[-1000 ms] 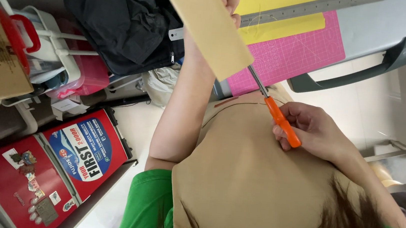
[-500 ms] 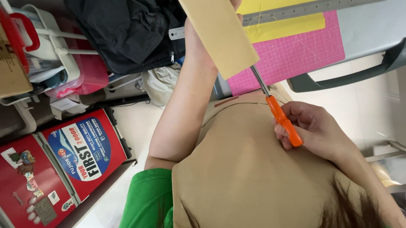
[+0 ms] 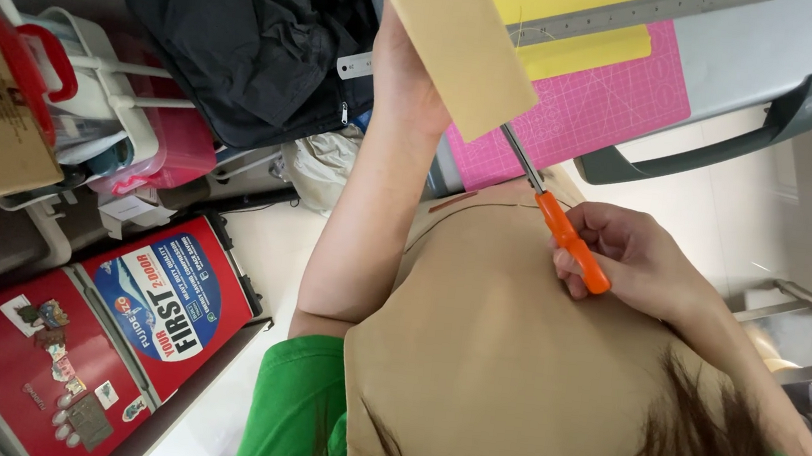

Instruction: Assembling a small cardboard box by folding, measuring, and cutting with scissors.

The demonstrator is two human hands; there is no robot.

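My left hand (image 3: 400,69) is raised and grips a tan cardboard sheet (image 3: 457,32) by its lower edge. My right hand (image 3: 639,258) is closed around the orange handles of a pair of scissors (image 3: 573,244). The metal blades reach up to the sheet's lower right edge, and their tips are hidden behind it. Under both arms lies the front of my tan apron (image 3: 512,370), worn over green sleeves.
Behind the sheet, a pink cutting mat (image 3: 605,108) carries a yellow sheet (image 3: 569,14) and a metal ruler (image 3: 650,10). A grey handle (image 3: 726,146) sticks out to the right. A black bag (image 3: 246,30), a pink-and-white rack (image 3: 136,119) and red cases (image 3: 168,294) crowd the left.
The tan sheet has drifted slightly to the right with my left hand. The scissors and my right hand have barely moved.
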